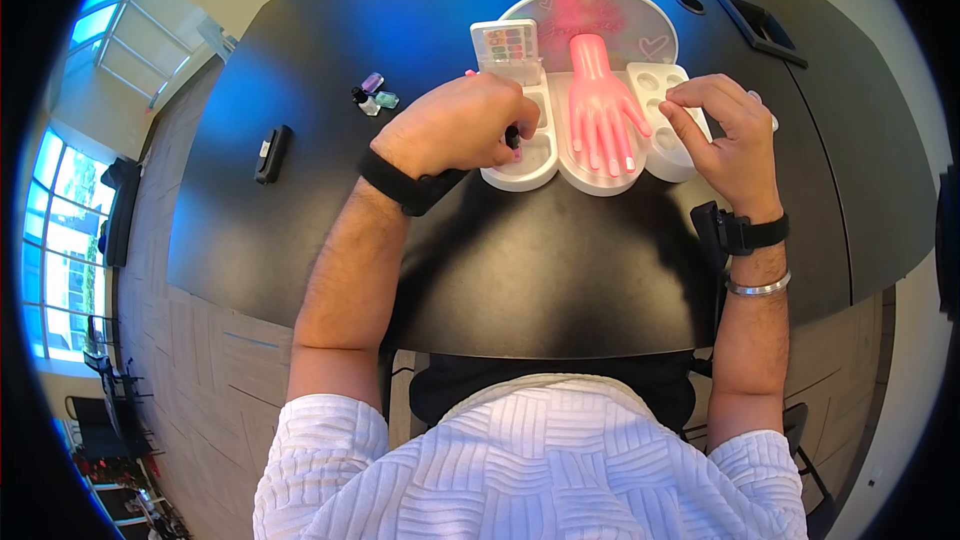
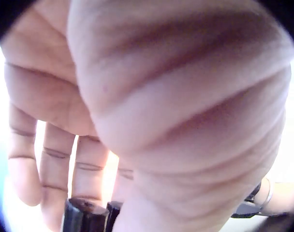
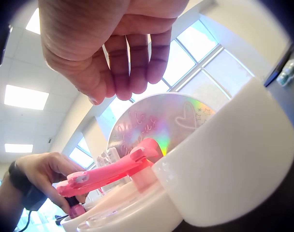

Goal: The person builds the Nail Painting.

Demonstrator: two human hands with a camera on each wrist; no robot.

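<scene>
My left hand (image 1: pixel 465 120) is over the left tray of a white toy nail-salon stand, its thumb and fingers pinching a pink nail polish bottle (image 3: pixel 77 209) by its black cap (image 1: pixel 513 136). Two black caps (image 2: pixel 85 215) show below the palm in the left wrist view. A pink model hand (image 1: pixel 600 125) with pale nails lies fingers-forward in the stand's middle. Over the right tray (image 1: pixel 672 162), with its round wells, hangs my right hand (image 1: pixel 735 130). Its fingers curl loosely with nothing between them, thumb tip close to the forefinger.
A round-topped shiny backboard (image 1: pixel 640 25) rises behind the model hand. At its left stands a clear case (image 1: pixel 507 43) of small coloured pieces. Several small polish bottles (image 1: pixel 372 95) and a black case (image 1: pixel 272 154) are farther left on the dark table (image 1: pixel 540 285). A black frame-like insert (image 1: pixel 760 28) is back right.
</scene>
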